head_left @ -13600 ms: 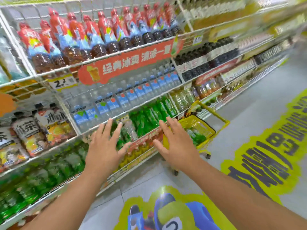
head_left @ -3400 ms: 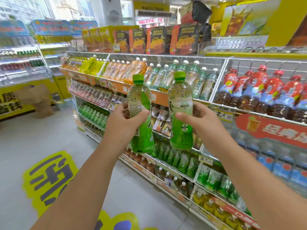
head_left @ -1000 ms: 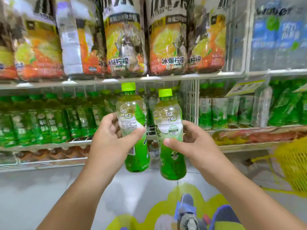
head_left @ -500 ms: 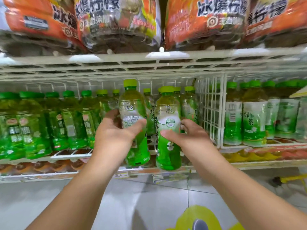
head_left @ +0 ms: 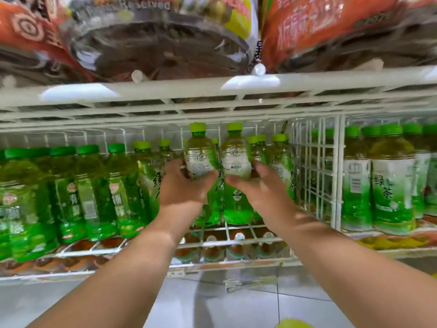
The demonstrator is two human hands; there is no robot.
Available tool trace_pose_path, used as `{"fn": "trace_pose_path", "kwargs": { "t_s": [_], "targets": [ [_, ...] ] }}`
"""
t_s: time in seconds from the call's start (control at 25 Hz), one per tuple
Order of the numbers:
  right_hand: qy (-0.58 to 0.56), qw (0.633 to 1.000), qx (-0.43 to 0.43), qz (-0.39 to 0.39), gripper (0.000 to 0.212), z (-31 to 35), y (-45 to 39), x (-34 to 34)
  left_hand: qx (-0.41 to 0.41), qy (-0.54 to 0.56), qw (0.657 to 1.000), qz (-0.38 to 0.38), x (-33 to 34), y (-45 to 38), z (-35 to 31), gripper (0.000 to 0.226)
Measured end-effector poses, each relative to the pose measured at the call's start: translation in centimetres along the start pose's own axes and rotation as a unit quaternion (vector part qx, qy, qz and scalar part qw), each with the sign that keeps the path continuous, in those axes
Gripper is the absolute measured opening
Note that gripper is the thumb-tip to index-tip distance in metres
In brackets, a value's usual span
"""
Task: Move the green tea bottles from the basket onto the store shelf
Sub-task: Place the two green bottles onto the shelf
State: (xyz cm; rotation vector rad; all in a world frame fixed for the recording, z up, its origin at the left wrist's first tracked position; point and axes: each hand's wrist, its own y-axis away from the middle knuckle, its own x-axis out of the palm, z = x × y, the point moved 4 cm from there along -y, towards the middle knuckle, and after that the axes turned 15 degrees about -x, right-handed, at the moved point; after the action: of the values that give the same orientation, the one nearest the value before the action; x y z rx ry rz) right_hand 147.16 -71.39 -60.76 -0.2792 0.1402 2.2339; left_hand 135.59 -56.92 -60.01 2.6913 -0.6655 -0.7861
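Ahead, I see a gap on the shelf between rows; my left hand and right hand each grip one upright bottle, second bottle.

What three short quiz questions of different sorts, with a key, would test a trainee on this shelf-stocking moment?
1. True or false: the left hand and the right hand each grip a green tea bottle.
2. Multiple choice: the white wire divider stands (A) left of both hands, (B) right of both hands, (C) between them.
3. Fill in: the caps on the left bottle and the right bottle are ____ in colour.

Key: 1 true; 2 B; 3 green.
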Motion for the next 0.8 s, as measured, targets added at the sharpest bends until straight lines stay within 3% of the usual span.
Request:
{"fn": "trace_pose_path", "kwargs": {
  "t_s": [0.28, 0.44, 0.56, 0.68, 0.8],
  "targets": [
    [0.077, 0.996, -0.004, -0.033, 0.026, -2.1, -1.3, 1.6, -0.001, -0.054, 0.999, -0.005, 1.7, -3.1, 1.7, 0.065],
    [0.167, 0.984, -0.011, -0.059, 0.037, -2.6, -1.4, 3.0, -0.001, -0.065, 0.998, 0.008, 2.1, -3.7, 2.5, 0.043],
    [0.234, 0.971, -0.016, -0.047, 0.047, -2.7, -1.1, 3.6, -0.003, -0.083, 0.996, 0.013, 2.2, -4.1, 3.1, 0.047],
    [0.371, 0.929, -0.013, 0.007, 0.059, -2.2, -1.3, 3.5, -0.009, -0.094, 0.995, 0.018, 2.7, -4.5, 3.6, 0.07],
    [0.46, 0.887, -0.023, 0.04, 0.08, -1.6, -1.5, 3.9, -0.007, -0.1, 0.995, 0.026, 3.1, -4.7, 3.5, 0.069]
  ]
}}
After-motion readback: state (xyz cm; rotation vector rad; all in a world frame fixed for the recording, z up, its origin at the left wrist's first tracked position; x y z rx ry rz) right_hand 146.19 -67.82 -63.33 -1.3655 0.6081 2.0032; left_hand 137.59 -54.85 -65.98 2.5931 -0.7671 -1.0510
